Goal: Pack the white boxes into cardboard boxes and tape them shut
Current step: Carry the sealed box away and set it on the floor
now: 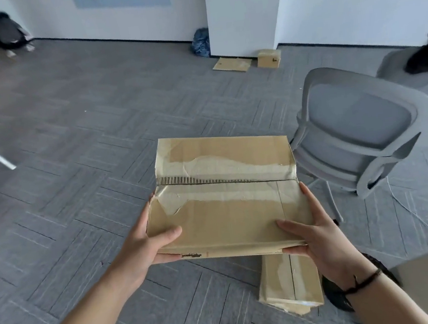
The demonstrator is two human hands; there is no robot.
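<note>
Evidently lifted for carrying, the flap-closed cardboard box point(224, 195) hangs over the carpet, left hand point(147, 244) and right hand point(318, 235) each clamping a near corner, thumbs on top.

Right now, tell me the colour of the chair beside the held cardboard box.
Light grey chair, frame and back alike; the head view shows it.

We see a box point(227, 200) of matt brown corrugated cardboard, its fluted edge bare along the middle seam, with glossy clear tape wrinkled across the top and the paper skin torn pale where tape peeled. The floor point(71, 124) is grey carpet tile, rough and matt. The chair point(357, 131) looks like smooth grey plastic with a mesh back.
</note>
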